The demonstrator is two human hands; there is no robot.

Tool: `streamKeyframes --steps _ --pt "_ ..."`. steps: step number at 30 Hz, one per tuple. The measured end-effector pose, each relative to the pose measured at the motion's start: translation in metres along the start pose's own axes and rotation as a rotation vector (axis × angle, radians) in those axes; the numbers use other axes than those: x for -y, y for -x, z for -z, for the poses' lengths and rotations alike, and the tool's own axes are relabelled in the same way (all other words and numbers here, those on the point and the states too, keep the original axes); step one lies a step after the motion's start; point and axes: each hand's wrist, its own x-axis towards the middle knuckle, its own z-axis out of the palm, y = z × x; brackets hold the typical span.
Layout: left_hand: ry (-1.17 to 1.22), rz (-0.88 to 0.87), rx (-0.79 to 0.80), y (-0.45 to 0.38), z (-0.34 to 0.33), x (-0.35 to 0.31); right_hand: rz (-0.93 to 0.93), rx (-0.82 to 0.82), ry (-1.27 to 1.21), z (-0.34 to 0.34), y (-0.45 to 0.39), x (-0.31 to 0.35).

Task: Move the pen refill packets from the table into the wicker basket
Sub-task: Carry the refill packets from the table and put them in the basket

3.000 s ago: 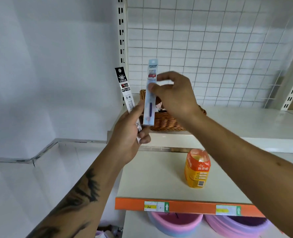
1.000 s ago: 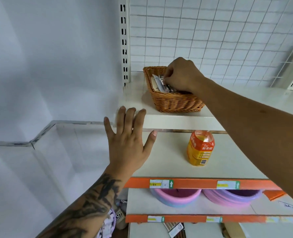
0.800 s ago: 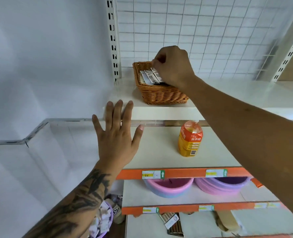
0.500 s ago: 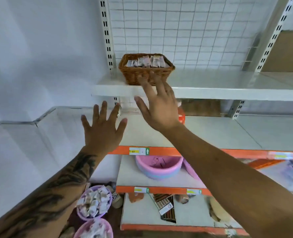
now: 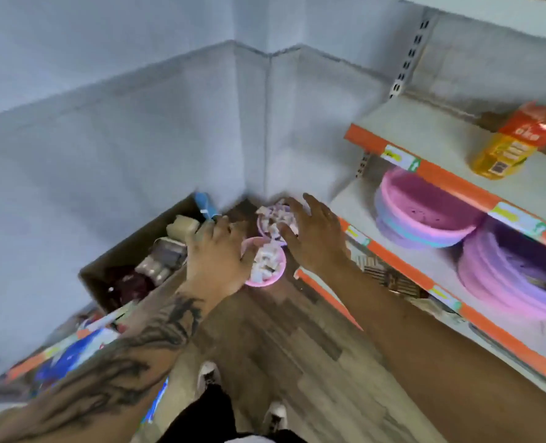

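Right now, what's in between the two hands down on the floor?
In the head view, two small pink bowls full of little white packets sit between the left hand and the right hand, one bowl behind the other.

The scene is lit evenly by soft, diffuse light, and no hard shadows are seen. Everything is smeared by motion blur, and straight lines are bent near the edges.

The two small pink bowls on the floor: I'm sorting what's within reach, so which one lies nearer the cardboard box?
The nearer small pink bowl of white packets, beside the left hand; the other small bowl sits farther back, towards the wall corner.
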Motion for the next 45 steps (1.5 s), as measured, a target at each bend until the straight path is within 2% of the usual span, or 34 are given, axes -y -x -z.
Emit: streamKeyframes --steps 5,9,19,26,31,38,45 --pt "0.037 0.204 0.023 0.090 -0.014 0.090 0.175 0.179 -0.047 -0.041 0.041 0.107" --pt "0.045 0.353 0.030 0.166 -0.022 0.167 0.306 0.258 -0.081 -0.067 0.077 0.191" --pt "0.075 0.816 0.011 0.437 -0.022 0.402 0.643 0.495 -0.042 -0.154 0.209 0.476" --pt "0.107 1.032 0.007 0.572 -0.019 0.501 0.788 0.593 -0.025 -0.210 0.292 0.618" --pt "0.149 1.121 -0.001 0.618 -0.023 0.555 0.875 0.658 -0.010 -0.236 0.320 0.691" --pt "0.198 1.232 -0.013 0.637 -0.036 0.644 1.002 0.702 0.040 -0.289 0.320 0.804" --pt "0.180 1.268 0.034 0.629 -0.028 0.751 0.998 0.806 0.023 -0.360 0.307 0.937"
